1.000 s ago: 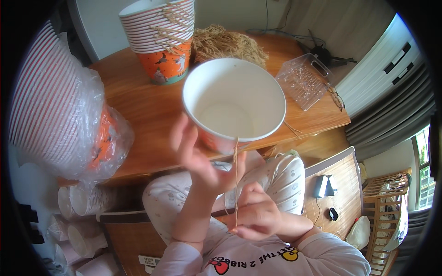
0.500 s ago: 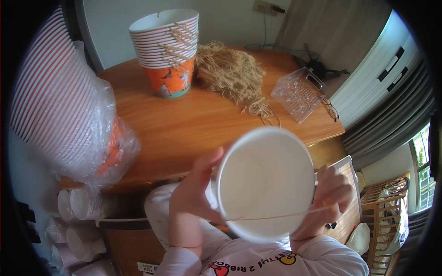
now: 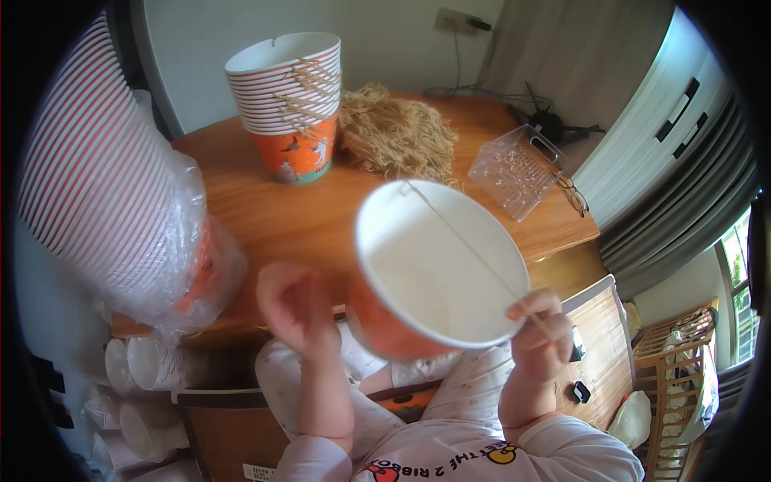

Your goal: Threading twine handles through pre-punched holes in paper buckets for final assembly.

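A paper bucket [image 3: 434, 261], white inside and orange outside, is tilted in front of me above my lap. A thin tan string [image 3: 470, 251] runs across its mouth from the far rim to the near right rim. My right hand [image 3: 542, 333] is closed at that rim, pinching the string against the bucket's edge; a loose end hangs past the fingers. My left hand [image 3: 297, 309] is apart from the bucket on its left, palm showing and holding nothing, slightly blurred.
On the wooden table [image 3: 281, 233] stand a stack of orange-and-white buckets [image 3: 293, 149] with string ties, a heap of tan strings [image 3: 397, 132], a clear plastic box [image 3: 514, 173] and eyeglasses [image 3: 572, 194]. A tall plastic-wrapped bucket stack [image 3: 120, 201] leans at left. More buckets [image 3: 152, 361] lie below.
My left hand has let go of the bucket and moved left. The bucket has turned and tilted, so the string now runs from the far rim to my right hand.
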`<action>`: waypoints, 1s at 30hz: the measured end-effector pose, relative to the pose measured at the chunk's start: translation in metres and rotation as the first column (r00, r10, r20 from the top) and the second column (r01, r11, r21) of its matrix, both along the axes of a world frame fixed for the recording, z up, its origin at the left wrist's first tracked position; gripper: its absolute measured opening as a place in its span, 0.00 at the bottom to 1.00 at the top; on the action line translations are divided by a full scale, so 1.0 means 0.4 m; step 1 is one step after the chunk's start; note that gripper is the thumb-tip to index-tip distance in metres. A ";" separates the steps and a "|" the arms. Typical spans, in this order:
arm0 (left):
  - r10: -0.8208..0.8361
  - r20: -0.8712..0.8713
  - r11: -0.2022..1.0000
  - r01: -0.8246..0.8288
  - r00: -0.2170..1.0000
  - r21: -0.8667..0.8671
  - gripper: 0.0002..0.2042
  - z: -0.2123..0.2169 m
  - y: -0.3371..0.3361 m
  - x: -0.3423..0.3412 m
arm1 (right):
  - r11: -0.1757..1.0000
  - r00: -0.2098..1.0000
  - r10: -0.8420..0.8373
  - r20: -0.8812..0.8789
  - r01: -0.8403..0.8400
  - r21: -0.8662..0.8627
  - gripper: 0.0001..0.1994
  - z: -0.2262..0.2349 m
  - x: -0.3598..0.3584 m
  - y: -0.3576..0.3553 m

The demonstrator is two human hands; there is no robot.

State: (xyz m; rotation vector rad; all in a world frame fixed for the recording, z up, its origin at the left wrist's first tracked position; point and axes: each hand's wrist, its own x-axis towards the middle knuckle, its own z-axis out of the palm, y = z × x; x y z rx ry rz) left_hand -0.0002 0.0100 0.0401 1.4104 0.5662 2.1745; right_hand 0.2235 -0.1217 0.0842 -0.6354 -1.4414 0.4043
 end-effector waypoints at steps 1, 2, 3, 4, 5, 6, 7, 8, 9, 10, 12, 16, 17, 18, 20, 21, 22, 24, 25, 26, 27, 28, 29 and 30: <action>-0.029 -0.065 0.999 0.031 0.997 0.024 0.11 0.010 -0.013 -0.013 | 0.995 0.998 0.020 0.058 -0.015 -0.094 0.16 0.008 -0.012 -0.004; -0.057 -0.131 0.997 0.064 0.990 0.044 0.12 0.019 -0.028 -0.023 | 0.991 0.988 0.012 0.152 0.008 -0.133 0.15 0.024 -0.026 0.000; -0.112 -0.100 0.992 0.117 0.989 0.052 0.07 0.050 -0.044 -0.015 | 0.989 0.971 -0.004 0.241 0.039 -0.141 0.12 0.028 -0.032 0.005; -0.206 -0.211 0.972 0.224 0.955 0.065 0.06 0.060 -0.054 -0.021 | 0.988 0.958 -0.007 0.288 0.051 -0.148 0.11 0.032 -0.041 0.011; -0.294 -0.321 0.942 0.330 0.901 0.066 0.05 0.068 -0.063 -0.025 | 0.986 0.943 -0.010 0.334 0.065 -0.155 0.10 0.035 -0.048 0.017; -0.373 -0.413 0.906 0.421 0.831 0.030 0.05 0.086 -0.076 -0.029 | 0.988 0.929 -0.003 0.370 0.060 -0.143 0.08 0.037 -0.057 0.025; -0.424 -0.567 0.857 0.516 0.706 0.001 0.06 0.108 -0.076 -0.036 | 0.987 0.928 0.021 0.372 0.041 -0.158 0.08 0.036 -0.067 0.030; -0.477 -0.618 0.830 0.552 0.625 -0.083 0.06 0.109 -0.084 -0.036 | 0.985 0.927 0.044 0.373 0.023 -0.173 0.07 0.034 -0.075 0.033; -0.530 -0.657 0.797 0.580 0.536 -0.170 0.06 0.109 -0.092 -0.031 | 0.981 0.932 0.068 0.355 0.003 -0.196 0.07 0.028 -0.081 0.034; -0.591 -0.640 0.769 0.581 0.491 -0.266 0.06 0.118 -0.098 -0.028 | 0.979 0.933 0.070 0.352 0.004 -0.204 0.07 0.027 -0.090 0.034; -0.586 -0.680 0.786 0.512 0.441 -0.345 0.07 0.121 -0.098 -0.026 | 0.980 0.950 0.020 0.312 0.044 -0.196 0.13 0.032 -0.108 0.035; -0.655 -0.550 0.755 0.422 0.519 -0.502 0.08 0.133 -0.108 -0.010 | 0.989 0.945 0.077 0.318 -0.033 -0.141 0.07 0.019 -0.094 0.035; -0.652 -0.514 0.753 0.397 0.557 -0.526 0.08 0.142 -0.112 -0.002 | 0.983 0.959 0.047 0.280 0.006 -0.185 0.08 0.021 -0.104 0.027; -0.690 -0.518 0.722 0.435 0.506 -0.537 0.08 0.134 -0.103 -0.011 | 0.982 0.959 0.049 0.279 0.005 -0.188 0.08 0.022 -0.101 0.025; -0.821 -0.457 0.571 0.493 0.341 -0.657 0.08 0.142 -0.099 -0.033 | 0.985 0.932 0.002 0.362 0.060 -0.161 0.09 0.027 -0.086 0.017; -0.914 -0.369 0.400 0.515 0.168 -0.758 0.07 0.145 -0.097 -0.039 | 0.973 0.918 -0.072 0.391 0.151 -0.175 0.09 0.028 -0.088 0.006; -0.933 -0.359 0.307 0.554 0.016 -0.774 0.06 0.132 -0.091 -0.034 | 0.973 0.918 -0.069 0.391 0.149 -0.178 0.09 0.033 -0.088 -0.005; -0.911 -0.393 0.238 0.624 -0.122 -0.744 0.07 0.114 -0.103 0.002 | 0.926 0.856 -0.153 0.494 0.299 -0.230 0.09 0.047 -0.080 -0.026; -0.930 -0.339 0.171 0.651 -0.142 -0.740 0.15 0.097 -0.113 0.016 | 0.926 0.806 -0.189 0.561 0.337 -0.171 0.10 0.055 -0.076 -0.027; -0.931 -0.338 0.171 0.651 -0.140 -0.740 0.15 0.079 -0.123 0.041 | 0.926 0.806 -0.187 0.562 0.335 -0.172 0.10 0.063 -0.074 -0.033; -0.973 -0.202 0.064 0.717 -0.109 -0.694 0.19 0.065 -0.137 0.062 | 0.923 0.796 -0.207 0.570 0.351 -0.155 0.09 0.072 -0.079 -0.040; -0.993 -0.060 -0.041 0.782 -0.100 -0.622 0.24 0.057 -0.146 0.084 | 0.916 0.780 -0.235 0.580 0.378 -0.137 0.09 0.075 -0.079 -0.047; -0.994 -0.059 -0.040 0.783 -0.097 -0.621 0.24 0.057 -0.153 0.095 | 0.903 0.789 -0.299 0.536 0.415 -0.107 0.10 0.068 -0.084 -0.051; -0.996 0.048 -0.092 0.840 -0.078 -0.535 0.24 0.058 -0.159 0.107 | 0.890 0.797 -0.327 0.507 0.440 -0.118 0.11 0.070 -0.080 -0.051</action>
